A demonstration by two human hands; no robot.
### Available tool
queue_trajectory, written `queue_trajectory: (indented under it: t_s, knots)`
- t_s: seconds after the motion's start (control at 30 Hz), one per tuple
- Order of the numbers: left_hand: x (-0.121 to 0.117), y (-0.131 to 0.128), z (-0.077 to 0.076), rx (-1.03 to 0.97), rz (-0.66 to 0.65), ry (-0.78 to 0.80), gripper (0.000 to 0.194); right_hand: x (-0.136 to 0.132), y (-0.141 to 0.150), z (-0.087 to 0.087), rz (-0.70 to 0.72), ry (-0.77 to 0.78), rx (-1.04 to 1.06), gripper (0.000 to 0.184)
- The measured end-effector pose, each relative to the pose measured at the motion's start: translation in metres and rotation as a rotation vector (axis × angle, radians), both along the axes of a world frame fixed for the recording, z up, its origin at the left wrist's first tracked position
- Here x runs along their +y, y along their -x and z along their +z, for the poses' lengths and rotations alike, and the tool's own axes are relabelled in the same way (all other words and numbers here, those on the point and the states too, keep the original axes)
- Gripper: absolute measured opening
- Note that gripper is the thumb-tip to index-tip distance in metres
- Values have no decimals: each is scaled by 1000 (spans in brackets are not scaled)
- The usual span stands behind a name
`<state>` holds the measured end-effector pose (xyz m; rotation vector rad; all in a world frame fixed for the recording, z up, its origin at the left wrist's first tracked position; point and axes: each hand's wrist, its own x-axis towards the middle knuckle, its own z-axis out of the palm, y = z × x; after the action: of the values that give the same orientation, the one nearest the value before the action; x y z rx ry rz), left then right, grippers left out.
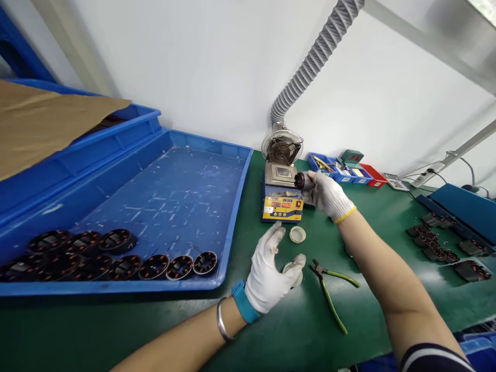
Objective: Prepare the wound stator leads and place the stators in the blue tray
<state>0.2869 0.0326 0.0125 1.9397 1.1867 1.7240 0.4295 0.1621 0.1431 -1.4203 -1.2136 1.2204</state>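
Note:
My right hand (329, 194), in a white knit glove, grips a small dark motor stator (300, 181) in front of the solder pot (282, 178). The pot's yellow front panel (282, 207) shows red lit digits. My left hand (267, 271), also gloved, is held over the bench with thumb and fingers apart, nothing gripped between them. A small round whitish dish (297, 234) sits between that hand and the pot. Another pale round object (297, 281) is partly hidden by the left thumb. Green-handled cutting pliers (327, 276) lie spread on the bench to the right.
A large blue tray (232, 217) on the left holds several stators (155, 266) along its near side. More stators (430, 243) stand at the far right. Behind the pot are a fan with a grey hose (310, 62) and small blue bins (343, 175) beside a red bin (372, 175).

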Motion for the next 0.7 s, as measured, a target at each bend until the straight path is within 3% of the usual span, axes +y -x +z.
queue_trajectory:
  t_s: [0.1, 0.17, 0.23, 0.47, 0.57, 0.63, 0.7]
  knots:
    - [-3, 5, 31, -8, 90, -7, 57, -58, 6, -27, 143, 46, 150, 36]
    - [-3, 11, 49, 37, 117, 57, 42, -89, 9, -43, 256, 64, 325, 46]
    - [-4, 18, 61, 93, 133, 127, 29, -109, 10, -55, 274, 48, 391, 45]
    - [-7, 43, 79, 368, 80, 99, 22, -113, 22, -71, 422, 41, 385, 51]
    - [0, 68, 83, 584, 111, 183, 23, -114, 21, -73, 441, -19, 190, 51]
    - [7, 98, 87, 752, 195, 258, 25, -121, 10, -74, 372, -116, -75, 50]
    - [15, 132, 90, 762, 237, 301, 24, -133, -10, -74, 292, -210, -339, 48]
